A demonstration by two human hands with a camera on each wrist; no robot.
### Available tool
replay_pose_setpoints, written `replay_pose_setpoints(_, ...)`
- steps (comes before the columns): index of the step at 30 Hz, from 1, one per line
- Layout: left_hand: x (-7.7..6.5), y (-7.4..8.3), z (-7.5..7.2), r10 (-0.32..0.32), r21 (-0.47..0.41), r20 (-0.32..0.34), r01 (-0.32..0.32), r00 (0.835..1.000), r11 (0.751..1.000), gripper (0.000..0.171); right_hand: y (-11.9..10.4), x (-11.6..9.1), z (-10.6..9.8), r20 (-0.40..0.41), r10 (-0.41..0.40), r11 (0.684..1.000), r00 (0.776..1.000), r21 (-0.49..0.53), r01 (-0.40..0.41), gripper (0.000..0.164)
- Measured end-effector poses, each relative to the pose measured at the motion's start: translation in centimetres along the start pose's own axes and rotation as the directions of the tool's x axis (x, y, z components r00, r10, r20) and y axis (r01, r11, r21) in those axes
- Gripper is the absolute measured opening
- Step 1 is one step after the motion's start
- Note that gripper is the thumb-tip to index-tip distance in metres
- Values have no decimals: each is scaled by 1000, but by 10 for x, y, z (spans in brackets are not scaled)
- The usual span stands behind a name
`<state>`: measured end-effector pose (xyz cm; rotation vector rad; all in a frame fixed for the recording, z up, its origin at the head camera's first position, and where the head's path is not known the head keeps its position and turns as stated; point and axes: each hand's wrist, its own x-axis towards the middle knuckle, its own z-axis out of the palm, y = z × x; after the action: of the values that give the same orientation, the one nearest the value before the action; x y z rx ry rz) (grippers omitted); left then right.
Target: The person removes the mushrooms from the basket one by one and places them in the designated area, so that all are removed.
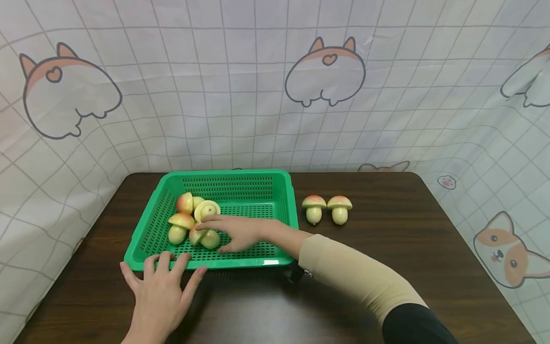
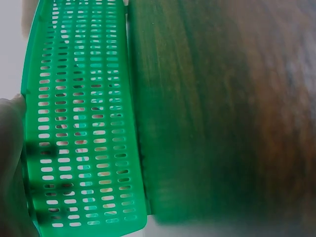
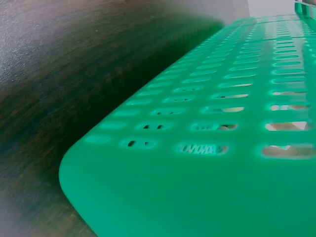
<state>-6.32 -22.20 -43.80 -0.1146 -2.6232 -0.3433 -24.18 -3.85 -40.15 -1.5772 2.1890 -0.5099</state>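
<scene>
Basket [image 1: 293, 205] near table's [image 1: 408, 224] far-left corner. Left hand [image 1: 160, 291]: grip spread over its near side, likely steadying it. Right hand [image 1: 240, 231]: grip apart over mushrooms [image 1: 181, 220] inside, contact unclear. Mushroom pair [image 1: 340, 215] side by side near far edge, seemingly lined up deliberately.

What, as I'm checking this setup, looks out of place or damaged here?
Nothing looks spilled or damaged. The only mild oddity: two mushrooms lie side by side on the table, right of the basket, while the other mushrooms lie jumbled inside it. That may be deliberate.
</scene>
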Motion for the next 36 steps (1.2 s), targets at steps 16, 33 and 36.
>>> replay_pose_setpoints(16,-1,0,0,1,-3,-4,-1,1000,1000,50,-2,-2,4,-3,34,998,999,-55,-34,67)
replay_pose_setpoints(33,-1,2,2,8,-11,-27,-8,1000,1000,50,-14,-16,-23,65,25,997,998,-69,-20,62)
replay_pose_setpoints(36,-1,2,2,7,-10,-28,-8,1000,1000,50,-18,-24,-27,109,46,996,993,-86,-37,63)
